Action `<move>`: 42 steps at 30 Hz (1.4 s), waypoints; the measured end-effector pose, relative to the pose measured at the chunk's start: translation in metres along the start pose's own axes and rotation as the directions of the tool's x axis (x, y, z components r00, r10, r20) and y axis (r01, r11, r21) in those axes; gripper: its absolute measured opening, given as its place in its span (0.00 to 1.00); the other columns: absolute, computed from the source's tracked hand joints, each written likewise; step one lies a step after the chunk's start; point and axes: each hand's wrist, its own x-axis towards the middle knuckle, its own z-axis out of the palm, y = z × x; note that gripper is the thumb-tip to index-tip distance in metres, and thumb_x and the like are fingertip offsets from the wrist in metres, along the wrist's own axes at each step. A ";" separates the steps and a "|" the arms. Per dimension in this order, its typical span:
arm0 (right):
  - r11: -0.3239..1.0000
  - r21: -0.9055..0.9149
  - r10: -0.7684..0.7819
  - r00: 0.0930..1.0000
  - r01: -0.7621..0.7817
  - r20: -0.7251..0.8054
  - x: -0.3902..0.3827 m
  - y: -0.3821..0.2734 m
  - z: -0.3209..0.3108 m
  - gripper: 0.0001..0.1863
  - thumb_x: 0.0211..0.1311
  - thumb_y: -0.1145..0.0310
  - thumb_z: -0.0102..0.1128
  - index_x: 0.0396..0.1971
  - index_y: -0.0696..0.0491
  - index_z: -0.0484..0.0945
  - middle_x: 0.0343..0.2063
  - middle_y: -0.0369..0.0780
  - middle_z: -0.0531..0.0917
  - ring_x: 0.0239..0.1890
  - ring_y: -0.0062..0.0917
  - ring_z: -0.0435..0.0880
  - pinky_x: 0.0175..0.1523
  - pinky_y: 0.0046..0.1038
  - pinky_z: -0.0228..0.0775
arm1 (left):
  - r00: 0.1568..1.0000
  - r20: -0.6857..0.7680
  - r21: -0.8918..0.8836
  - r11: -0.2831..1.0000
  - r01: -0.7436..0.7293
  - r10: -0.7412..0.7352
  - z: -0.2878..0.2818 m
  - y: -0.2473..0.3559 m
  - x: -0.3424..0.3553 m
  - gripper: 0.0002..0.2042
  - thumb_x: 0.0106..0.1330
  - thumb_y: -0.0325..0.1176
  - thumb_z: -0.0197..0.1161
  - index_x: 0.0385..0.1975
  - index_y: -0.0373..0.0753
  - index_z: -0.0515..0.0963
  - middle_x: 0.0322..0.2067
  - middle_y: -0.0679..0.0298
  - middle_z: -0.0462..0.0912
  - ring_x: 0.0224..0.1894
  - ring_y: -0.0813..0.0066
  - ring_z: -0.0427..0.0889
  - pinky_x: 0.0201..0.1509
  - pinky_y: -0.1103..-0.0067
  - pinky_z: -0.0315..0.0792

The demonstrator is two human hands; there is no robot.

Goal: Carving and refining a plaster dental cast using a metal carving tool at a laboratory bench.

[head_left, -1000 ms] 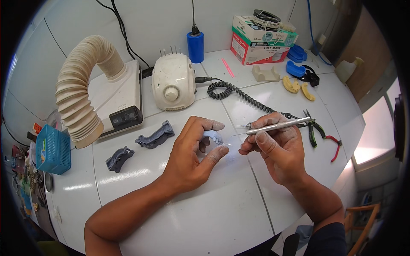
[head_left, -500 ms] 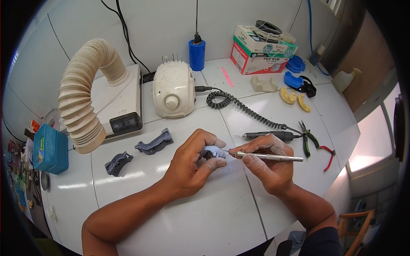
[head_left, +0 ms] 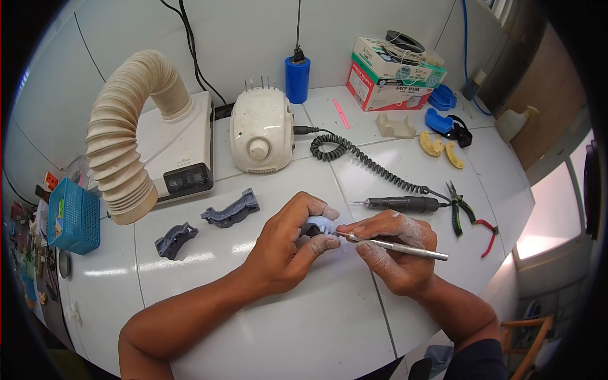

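Note:
My left hand (head_left: pixel 292 237) pinches a small pale blue dental model (head_left: pixel 322 225) between thumb and fingers, its row of teeth turned toward the right. White dust coats the fingertips of both hands. In my right hand (head_left: pixel 400 253) lies a slim silver craft knife (head_left: pixel 411 249), held like a pen with its handle end pointing right. Its tip meets or nearly meets the model; the right fingers partly cover it. Two dark grey-blue dental pieces, a longer one (head_left: pixel 232 208) and a shorter one (head_left: pixel 176 240), rest on the table to the left.
Behind my hands stand a ribbed suction hose (head_left: pixel 120 126), a white control box (head_left: pixel 261 133) and a blue cylinder (head_left: pixel 297 80). A dark rotary handpiece (head_left: pixel 408 203) and pliers (head_left: pixel 465 212) lie right. Yellow dental casts (head_left: pixel 430 144) and mask boxes (head_left: pixel 392 76) sit farther back; a blue basket (head_left: pixel 76 218) stands left.
My right hand has moved slightly closer to the model, and the knife's handle end has dipped a little. The left hand keeps its hold; the whole view has shifted slightly.

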 end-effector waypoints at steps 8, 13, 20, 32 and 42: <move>0.998 -0.060 -0.010 1.000 0.011 0.017 0.001 -0.001 -0.001 0.08 0.64 0.80 0.70 0.41 0.62 0.83 0.39 0.51 0.91 0.44 0.34 0.93 0.48 0.29 0.85 | 1.000 0.002 0.009 1.000 0.005 -0.005 0.000 0.001 0.000 0.14 0.73 0.20 0.62 0.55 0.35 0.71 0.47 0.63 0.73 0.46 0.82 0.75 0.50 0.81 0.74; 0.997 -0.074 -0.023 1.000 0.024 0.013 0.001 -0.001 0.000 0.07 0.64 0.80 0.70 0.41 0.62 0.84 0.39 0.51 0.91 0.44 0.34 0.93 0.48 0.29 0.85 | 1.000 0.002 0.019 0.999 0.025 -0.026 0.000 0.002 0.000 0.13 0.73 0.21 0.62 0.54 0.35 0.71 0.46 0.63 0.73 0.46 0.82 0.76 0.51 0.81 0.73; 0.997 -0.075 -0.003 1.000 0.003 -0.001 0.001 -0.003 0.001 0.07 0.63 0.80 0.70 0.41 0.62 0.84 0.39 0.50 0.90 0.44 0.34 0.93 0.48 0.29 0.85 | 1.000 -0.001 0.019 1.000 0.017 -0.017 0.000 0.001 0.000 0.13 0.74 0.22 0.63 0.54 0.35 0.71 0.45 0.63 0.74 0.45 0.83 0.76 0.49 0.81 0.74; 0.989 -0.142 -0.051 0.999 0.050 -0.001 0.002 -0.002 0.001 0.09 0.62 0.80 0.71 0.42 0.60 0.85 0.39 0.48 0.90 0.39 0.30 0.92 0.43 0.27 0.82 | 0.999 -0.015 -0.017 0.999 0.052 -0.052 0.001 0.004 0.000 0.12 0.75 0.25 0.64 0.54 0.35 0.72 0.42 0.66 0.76 0.40 0.85 0.77 0.45 0.84 0.73; 0.990 -0.141 -0.030 0.999 0.026 -0.028 -0.001 -0.001 0.002 0.09 0.62 0.79 0.72 0.42 0.59 0.85 0.38 0.47 0.91 0.37 0.29 0.91 0.41 0.27 0.81 | 0.998 -0.024 0.033 0.998 0.057 -0.057 0.000 0.006 0.000 0.12 0.75 0.27 0.64 0.53 0.35 0.72 0.40 0.66 0.79 0.39 0.86 0.77 0.44 0.84 0.72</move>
